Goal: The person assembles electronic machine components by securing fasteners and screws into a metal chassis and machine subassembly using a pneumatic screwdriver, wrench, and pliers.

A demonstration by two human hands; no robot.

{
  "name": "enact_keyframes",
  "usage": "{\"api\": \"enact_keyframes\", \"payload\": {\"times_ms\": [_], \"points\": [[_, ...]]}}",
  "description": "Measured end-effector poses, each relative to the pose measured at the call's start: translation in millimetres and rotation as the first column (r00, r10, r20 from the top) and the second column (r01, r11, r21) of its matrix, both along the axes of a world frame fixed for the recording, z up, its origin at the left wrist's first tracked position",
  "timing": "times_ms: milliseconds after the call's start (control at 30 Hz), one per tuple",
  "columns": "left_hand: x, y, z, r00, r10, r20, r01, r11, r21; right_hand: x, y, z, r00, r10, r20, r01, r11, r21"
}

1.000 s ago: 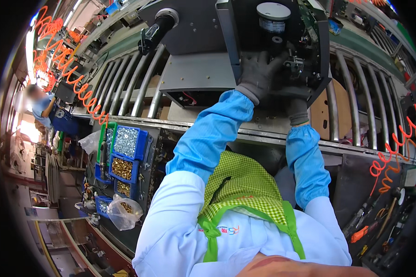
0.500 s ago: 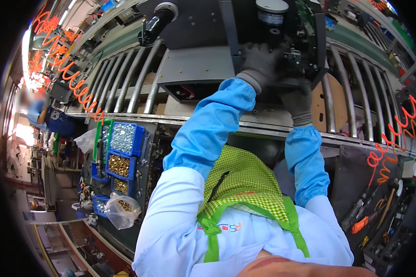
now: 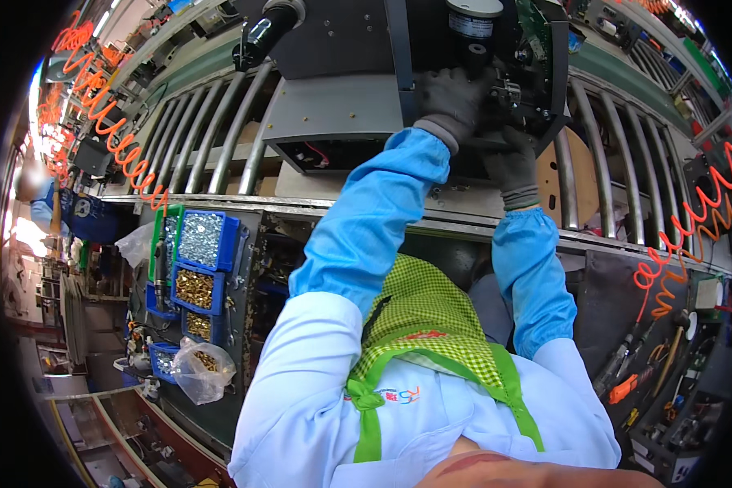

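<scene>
Both my hands wear dark grey gloves and reach into the open right part of a black machine housing (image 3: 333,49). My left hand (image 3: 451,99) has its fingers curled beneath a black cylinder with a pale round cap (image 3: 473,24); what they grip is hidden. Lower and to the right, my right hand (image 3: 512,167) points up into the dark interior, its fingertips lost against black parts. Just above it sits a small shiny metal fitting (image 3: 508,89). A grey box-shaped section (image 3: 325,110) with an open front lies left of my left hand.
The machine rests over a roller conveyor (image 3: 220,150). Blue bins of screws and brass fittings (image 3: 195,289) and a plastic bag (image 3: 203,370) stand at left. Hand tools, including an orange-handled one (image 3: 624,389), lie at right. Coiled orange hoses (image 3: 114,130) hang on both sides. A person (image 3: 45,199) is far left.
The view has shifted slightly. My right hand has risen a little further into the machine. My left hand remains under the cylinder, and the metal fitting shows more clearly.
</scene>
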State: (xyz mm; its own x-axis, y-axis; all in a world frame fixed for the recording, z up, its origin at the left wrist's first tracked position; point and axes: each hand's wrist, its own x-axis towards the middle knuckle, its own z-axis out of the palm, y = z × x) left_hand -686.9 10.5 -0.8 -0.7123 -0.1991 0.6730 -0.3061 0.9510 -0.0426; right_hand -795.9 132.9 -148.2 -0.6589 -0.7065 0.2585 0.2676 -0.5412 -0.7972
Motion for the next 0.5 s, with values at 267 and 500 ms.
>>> {"api": "enact_keyframes", "payload": {"times_ms": [267, 500], "points": [[0.7, -7.0, -8.5, 1.000, 0.013, 0.019, -0.013, 1.000, -0.028, 26.4, -5.5, 32.5, 0.778, 0.227, 0.585, -0.106, 0.966, -0.234], [-3.6, 0.5, -6.2, 0.999, -0.042, -0.005, 0.043, 0.997, 0.057, -16.4, 0.8, -20.7, 0.988, -0.063, -0.139, 0.075, 0.993, 0.087]]}}
